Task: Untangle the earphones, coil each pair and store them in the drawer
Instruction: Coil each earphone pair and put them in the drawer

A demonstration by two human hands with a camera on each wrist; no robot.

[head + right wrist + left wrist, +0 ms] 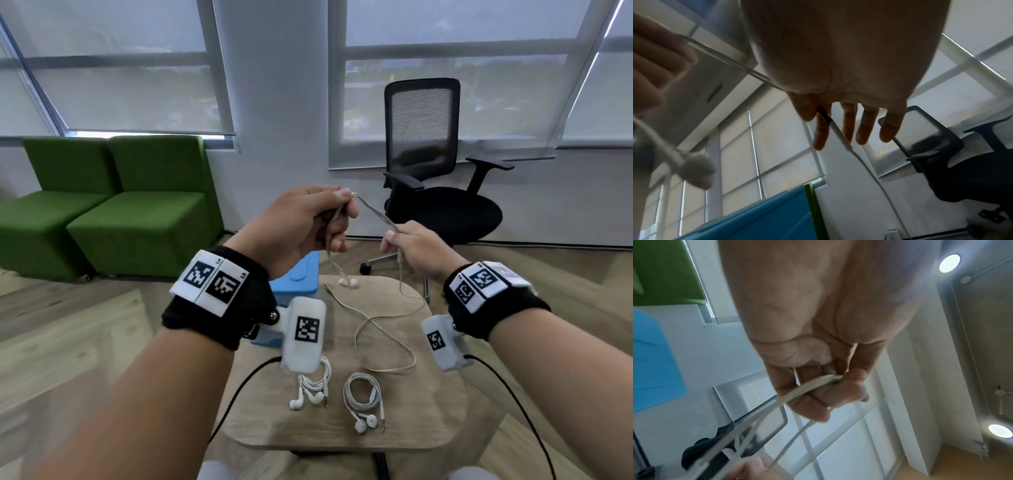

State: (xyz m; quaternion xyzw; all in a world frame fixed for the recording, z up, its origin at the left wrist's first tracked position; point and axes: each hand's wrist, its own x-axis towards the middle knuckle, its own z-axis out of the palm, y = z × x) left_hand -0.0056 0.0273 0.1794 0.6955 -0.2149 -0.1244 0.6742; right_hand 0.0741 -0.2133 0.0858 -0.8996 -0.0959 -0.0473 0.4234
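— Where's the beige earphone cord (373,213)?
— Up above the bench (428,404), pulled taut, slanting from the left hand (305,222) down to the right hand (416,248).
— Both gripping?
— Left fingers curl round it; right pinches it, other fingers straight.

Light: soft grey daylight through blinds (455,85), room fairly dim.
Glare: two ceiling lamps (949,263) flare in the left wrist view.
Blur: earbud (696,168) smeared in the right wrist view.
Distortion: window frames bend at edges.
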